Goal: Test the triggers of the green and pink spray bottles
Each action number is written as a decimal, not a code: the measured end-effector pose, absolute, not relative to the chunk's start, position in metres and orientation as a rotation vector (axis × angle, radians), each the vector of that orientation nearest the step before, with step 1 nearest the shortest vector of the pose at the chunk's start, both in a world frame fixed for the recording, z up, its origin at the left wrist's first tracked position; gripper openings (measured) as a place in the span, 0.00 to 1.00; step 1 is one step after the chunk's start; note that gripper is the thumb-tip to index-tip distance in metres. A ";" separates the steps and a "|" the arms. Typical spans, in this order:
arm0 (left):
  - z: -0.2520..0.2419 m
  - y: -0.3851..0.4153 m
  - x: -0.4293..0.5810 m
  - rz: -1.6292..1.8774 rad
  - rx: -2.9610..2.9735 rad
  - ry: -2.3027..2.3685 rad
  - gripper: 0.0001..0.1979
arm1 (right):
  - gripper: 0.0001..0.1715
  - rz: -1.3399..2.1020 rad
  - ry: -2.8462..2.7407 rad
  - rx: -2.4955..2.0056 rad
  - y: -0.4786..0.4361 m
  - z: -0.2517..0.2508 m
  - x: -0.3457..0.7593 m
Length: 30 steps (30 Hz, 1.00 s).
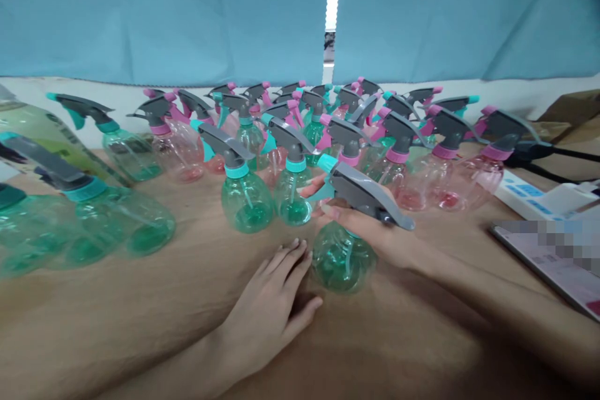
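Observation:
A green spray bottle [344, 259] with a grey and turquoise trigger head stands upright in front of me. My right hand [354, 219] is closed round its neck under the trigger head, with part of the grip hidden behind that head. Just left of the bottle, my left hand [276, 297] lies palm down on the table, fingers stretched out and holding nothing. Its fingertips are close to the bottle's side; whether they touch it I cannot tell. Beyond my hands stand two more green spray bottles [247, 200] [294, 197].
Several pink and green spray bottles [445, 178] crowd the back of the brown table [201, 325]. More green bottles [94, 225] stand at the left by a large labelled container [42, 131]. A phone or tablet [539, 256], a white power strip [529, 194] and cables lie right. Blue cloth hangs behind.

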State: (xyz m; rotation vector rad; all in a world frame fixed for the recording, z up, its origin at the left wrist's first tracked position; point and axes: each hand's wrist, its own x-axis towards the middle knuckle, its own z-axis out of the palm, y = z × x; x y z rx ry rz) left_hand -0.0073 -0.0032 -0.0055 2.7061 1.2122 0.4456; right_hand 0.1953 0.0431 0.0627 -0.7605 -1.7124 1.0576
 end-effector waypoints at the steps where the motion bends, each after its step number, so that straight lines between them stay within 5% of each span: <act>1: -0.005 -0.003 -0.007 0.451 2.701 1.210 0.24 | 0.14 1.068 -1.705 -0.776 0.043 0.063 0.195; 10: -0.003 -0.004 -0.007 0.391 2.698 1.215 0.25 | 0.24 1.130 -1.755 -0.688 0.043 0.074 0.195; 30: -0.005 -0.004 -0.006 0.375 2.715 1.212 0.25 | 0.16 1.129 -1.737 -0.766 0.041 0.070 0.195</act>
